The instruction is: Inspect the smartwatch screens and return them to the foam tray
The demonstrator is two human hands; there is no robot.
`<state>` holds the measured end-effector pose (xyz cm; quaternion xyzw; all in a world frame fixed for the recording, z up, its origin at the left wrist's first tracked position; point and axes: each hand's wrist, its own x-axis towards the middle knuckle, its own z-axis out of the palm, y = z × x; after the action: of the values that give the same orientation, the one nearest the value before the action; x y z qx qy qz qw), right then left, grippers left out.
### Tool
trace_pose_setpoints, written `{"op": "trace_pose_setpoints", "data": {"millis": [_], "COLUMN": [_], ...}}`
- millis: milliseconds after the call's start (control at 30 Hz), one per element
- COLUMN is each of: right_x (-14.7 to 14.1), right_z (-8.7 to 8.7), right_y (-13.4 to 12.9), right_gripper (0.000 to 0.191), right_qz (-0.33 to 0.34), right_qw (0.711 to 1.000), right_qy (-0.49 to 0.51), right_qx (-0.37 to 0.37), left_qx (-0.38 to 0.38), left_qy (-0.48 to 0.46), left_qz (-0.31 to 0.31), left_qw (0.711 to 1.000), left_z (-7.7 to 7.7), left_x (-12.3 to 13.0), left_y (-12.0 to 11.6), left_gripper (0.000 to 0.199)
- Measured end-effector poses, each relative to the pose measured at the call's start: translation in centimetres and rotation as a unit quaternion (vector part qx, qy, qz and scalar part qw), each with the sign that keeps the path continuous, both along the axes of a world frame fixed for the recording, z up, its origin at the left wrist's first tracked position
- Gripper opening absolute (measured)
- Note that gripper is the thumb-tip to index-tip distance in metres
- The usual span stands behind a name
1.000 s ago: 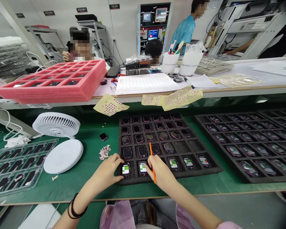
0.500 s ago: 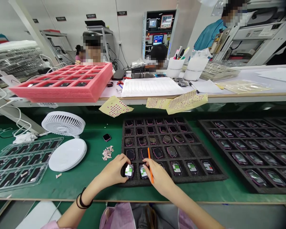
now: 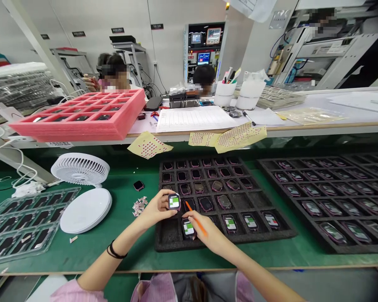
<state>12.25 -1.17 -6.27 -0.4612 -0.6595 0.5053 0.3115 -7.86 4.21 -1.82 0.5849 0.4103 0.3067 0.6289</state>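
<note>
Left hand (image 3: 159, 208) raised just above the black foam tray (image 3: 239, 241), fingers curled and pinching a smartwatch (image 3: 174, 201) by its edges, green-and-white screen upward, part of the case hidden behind the fingertips. Right hand (image 3: 204, 228) over the tray's front row, fingertips pressed onto a second watch (image 3: 188, 228), an orange pen (image 3: 192, 212) pinched among the fingers, exact grip hard to make out. More watches in the tray's cells, the rear rows dull and hard to read. Left of the tray, one loose dark watch (image 3: 138, 185) near a small heap of paper scraps (image 3: 138, 206).
</note>
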Motion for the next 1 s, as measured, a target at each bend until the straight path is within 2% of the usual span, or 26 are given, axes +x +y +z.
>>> {"op": "trace_pose_setpoints", "data": {"millis": [100,167,333,467,533,667,900,1000], "right_x": [1.8,3.3,6.1,6.3,6.2,6.1,6.3,6.3], "right_z": [1.5,3.5,8.8,11.1,11.5,11.6,10.4,10.1], "right_y": [1.5,2.8,5.7,7.3,8.0,9.4,10.1,10.2], "right_gripper": [0.045,0.043,0.042,0.037,0.031,0.029,0.034,0.031], "right_qz": [-0.017,-0.026,-0.007,-0.012,-0.030,-0.054,-0.007,-0.029], "right_qw": [0.977,0.964,0.976,0.982,0.982,0.974,0.977,0.978], "right_qy": [0.165,0.219,0.206,0.186,0.187,0.218,0.212,0.203], "right_qx": [-0.134,-0.148,-0.067,-0.003,0.015,0.026,0.023,0.033], "left_qx": [0.002,0.021,0.093,0.126,0.129,0.126,0.128,0.122], "left_qy": [-0.013,-0.013,-0.044,-0.058,-0.052,-0.054,-0.055,-0.044], "left_qz": [0.003,0.002,-0.002,0.010,0.035,0.062,0.063,0.068], "left_qw": [1.000,1.000,0.995,0.990,0.990,0.989,0.988,0.989], "left_z": [1.7,3.2,6.8,8.4,8.5,7.7,7.2,7.3], "left_x": [0.9,1.6,3.9,5.3,5.8,6.1,6.2,6.4], "left_y": [0.7,1.2,2.5,3.0,3.4,4.5,5.2,4.9], "left_gripper": [0.057,0.054,0.052,0.043,0.041,0.047,0.046,0.044]}}
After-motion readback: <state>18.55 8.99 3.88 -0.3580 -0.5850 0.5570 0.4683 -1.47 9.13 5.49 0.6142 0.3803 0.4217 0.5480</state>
